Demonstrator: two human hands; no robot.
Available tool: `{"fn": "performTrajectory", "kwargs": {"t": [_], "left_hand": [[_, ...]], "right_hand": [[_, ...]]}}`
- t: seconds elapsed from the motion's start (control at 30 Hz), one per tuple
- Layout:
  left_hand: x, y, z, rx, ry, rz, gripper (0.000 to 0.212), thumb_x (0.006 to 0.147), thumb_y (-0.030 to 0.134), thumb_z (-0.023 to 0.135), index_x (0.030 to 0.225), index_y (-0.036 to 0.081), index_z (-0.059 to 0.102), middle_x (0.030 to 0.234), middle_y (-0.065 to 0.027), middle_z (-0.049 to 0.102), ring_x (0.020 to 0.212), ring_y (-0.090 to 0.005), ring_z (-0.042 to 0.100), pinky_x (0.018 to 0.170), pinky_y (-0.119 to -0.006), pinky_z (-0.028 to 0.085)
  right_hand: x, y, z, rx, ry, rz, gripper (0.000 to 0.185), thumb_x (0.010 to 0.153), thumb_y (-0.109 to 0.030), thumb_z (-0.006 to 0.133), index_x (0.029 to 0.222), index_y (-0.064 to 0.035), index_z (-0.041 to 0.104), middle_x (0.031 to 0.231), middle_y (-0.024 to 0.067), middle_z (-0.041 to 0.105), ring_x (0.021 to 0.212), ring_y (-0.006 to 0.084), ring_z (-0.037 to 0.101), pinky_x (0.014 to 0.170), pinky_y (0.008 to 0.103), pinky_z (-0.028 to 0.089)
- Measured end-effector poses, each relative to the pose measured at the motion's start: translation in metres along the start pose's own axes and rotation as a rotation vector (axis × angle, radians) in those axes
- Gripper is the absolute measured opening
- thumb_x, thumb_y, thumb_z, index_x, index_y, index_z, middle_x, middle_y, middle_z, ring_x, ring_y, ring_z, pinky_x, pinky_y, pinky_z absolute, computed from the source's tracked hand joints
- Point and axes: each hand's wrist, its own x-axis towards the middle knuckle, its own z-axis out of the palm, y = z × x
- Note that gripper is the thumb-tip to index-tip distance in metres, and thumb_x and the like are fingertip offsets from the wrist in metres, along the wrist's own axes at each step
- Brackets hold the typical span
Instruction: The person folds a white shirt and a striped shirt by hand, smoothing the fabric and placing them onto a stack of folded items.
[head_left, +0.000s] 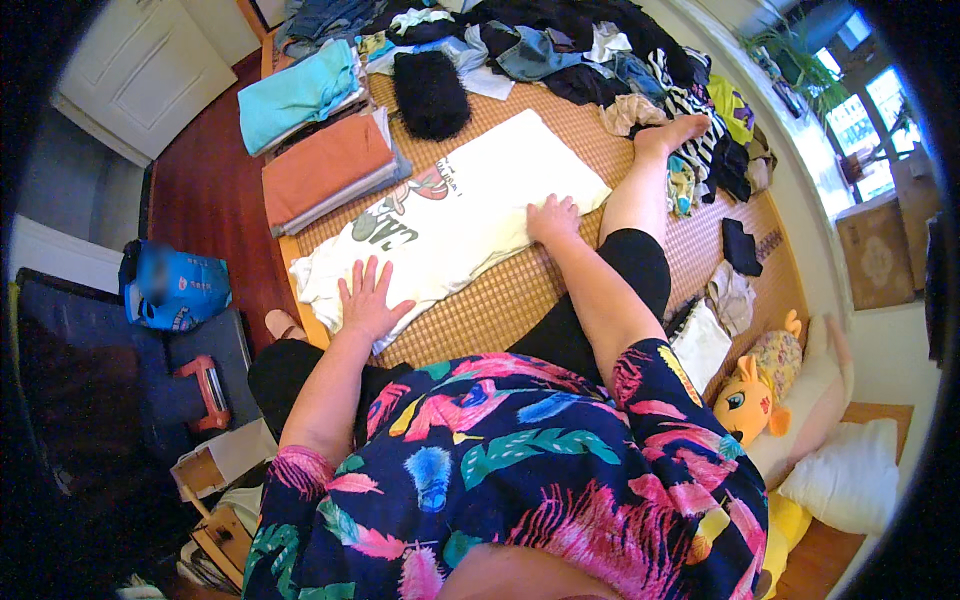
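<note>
A white printed garment (480, 202), folded lengthwise into a long strip, lies on the woven mat (480, 315) in front of me. My left hand (369, 301) rests flat on its near left end with the fingers spread. On the strip's right part, close to its near edge, lies my right hand (553, 219), palm down. Neither hand grips the cloth. Beyond the garment sit a folded stack topped with orange-brown cloth (330, 169), another topped with turquoise cloth (300, 94), and a fuzzy black folded piece (430, 94).
A heap of loose clothes (540, 56) runs along the far side and curves right past my bare foot (679, 133). At right are a small black folded cloth (741, 246), a plush toy (757, 405) and a white pillow (844, 476). A blue bag (184, 289) stands at left.
</note>
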Motion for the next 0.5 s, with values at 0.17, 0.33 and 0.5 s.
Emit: {"fn": "performTrajectory", "kwargs": {"t": [0.17, 0.33, 0.5], "left_hand": [[0.000, -0.006, 0.007, 0.059, 0.026, 0.005, 0.088, 0.079, 0.065, 0.053, 0.148, 0.018, 0.023, 0.155, -0.0113, 0.011, 0.143, -0.0335, 0.005, 0.109, -0.062, 0.007], [0.008, 0.001, 0.006, 0.073, 0.046, 0.057, 0.088, 0.079, 0.064, 0.055, 0.147, 0.018, 0.024, 0.154, -0.0114, 0.012, 0.142, -0.0342, 0.006, 0.107, -0.064, 0.009], [-0.003, -0.007, 0.009, 0.031, 0.044, -0.012, 0.087, 0.079, 0.066, 0.052, 0.148, 0.020, 0.025, 0.155, -0.0116, 0.014, 0.143, -0.0337, 0.006, 0.110, -0.061, 0.005]], "right_hand": [[0.026, 0.014, -0.009, 0.023, 0.038, 0.111, 0.084, 0.091, -0.057, 0.037, 0.149, -0.0047, 0.007, 0.154, 0.0235, 0.000, 0.142, 0.0389, 0.001, 0.112, 0.0545, 0.009], [0.079, 0.037, -0.009, -0.244, 0.179, 0.179, 0.074, 0.091, -0.049, 0.043, 0.145, -0.0028, 0.025, 0.152, 0.0220, 0.015, 0.139, 0.0383, 0.015, 0.110, 0.0568, 0.012], [0.007, -0.032, -0.024, -0.328, 0.350, -0.523, 0.059, 0.088, -0.044, 0.050, 0.139, -0.0170, 0.041, 0.149, 0.0122, 0.029, 0.136, 0.0351, 0.025, 0.105, 0.0630, 0.019]]}}
